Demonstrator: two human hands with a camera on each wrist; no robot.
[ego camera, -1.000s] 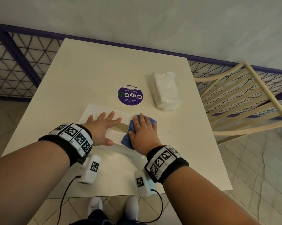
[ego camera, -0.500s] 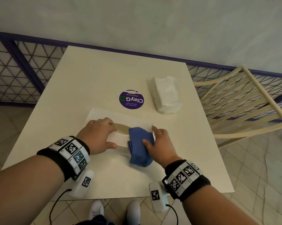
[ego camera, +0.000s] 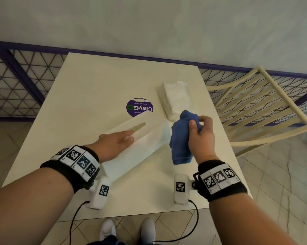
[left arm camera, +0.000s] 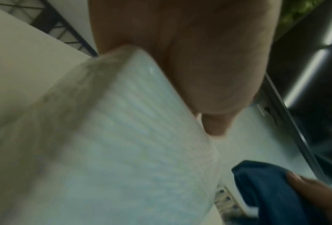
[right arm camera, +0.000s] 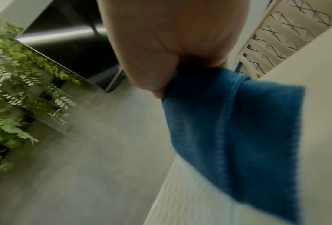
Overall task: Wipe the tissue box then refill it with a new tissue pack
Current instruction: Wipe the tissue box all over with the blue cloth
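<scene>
The white ribbed tissue box (ego camera: pixel 145 144) lies diagonally on the table (ego camera: pixel 96 96), its oval slot (ego camera: pixel 138 126) facing up. My left hand (ego camera: pixel 126 137) rests flat on the box's top with straight fingers; the left wrist view shows the palm against the box (left arm camera: pixel 132 144). My right hand (ego camera: pixel 196 126) grips a bunched blue cloth (ego camera: pixel 181 144) held up just right of the box's far end, apart from it. In the right wrist view the cloth (right arm camera: pixel 247 137) hangs from the fingers. The new tissue pack (ego camera: pixel 175 99) lies behind the cloth.
A round purple sticker (ego camera: pixel 139 107) is on the table behind the box. A cream slatted chair (ego camera: pixel 264 106) stands at the table's right side. A purple mesh railing (ego camera: pixel 25 82) and a wall run behind the table.
The box has swung from lying crosswise to a diagonal under my left hand. My right hand has lifted the cloth off the box and moved it up and to the right.
</scene>
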